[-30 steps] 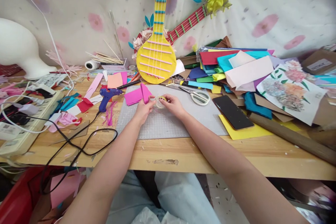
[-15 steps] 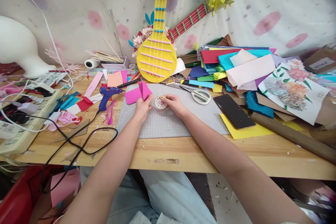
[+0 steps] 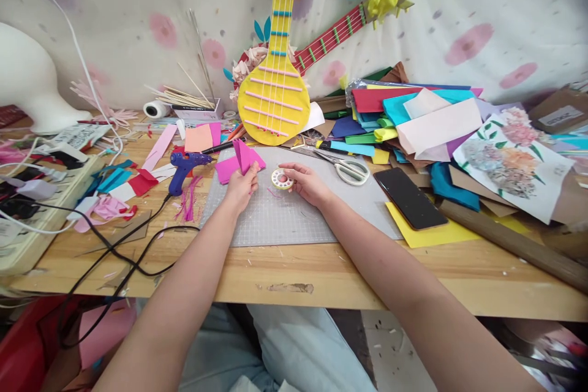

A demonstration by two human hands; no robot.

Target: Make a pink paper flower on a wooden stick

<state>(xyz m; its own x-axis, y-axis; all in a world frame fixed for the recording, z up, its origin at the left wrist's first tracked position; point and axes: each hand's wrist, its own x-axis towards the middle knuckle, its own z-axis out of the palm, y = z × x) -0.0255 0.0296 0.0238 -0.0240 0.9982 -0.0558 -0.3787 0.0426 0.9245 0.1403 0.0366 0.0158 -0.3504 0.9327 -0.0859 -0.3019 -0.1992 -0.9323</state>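
- Purple glue gun (image 3: 185, 169) lies idle on the worktop (image 3: 285, 269).
- Left hand (image 3: 242, 190): its grip pinches magenta paper (image 3: 245, 156) above the cutting mat (image 3: 285, 223); folds appear made, layers hard to count.
- White disc (image 3: 276, 182) sits apart from the paper, pinched in the right hand (image 3: 309, 184); work seems partway.
- Scissors (image 3: 339, 163) lie unheld.
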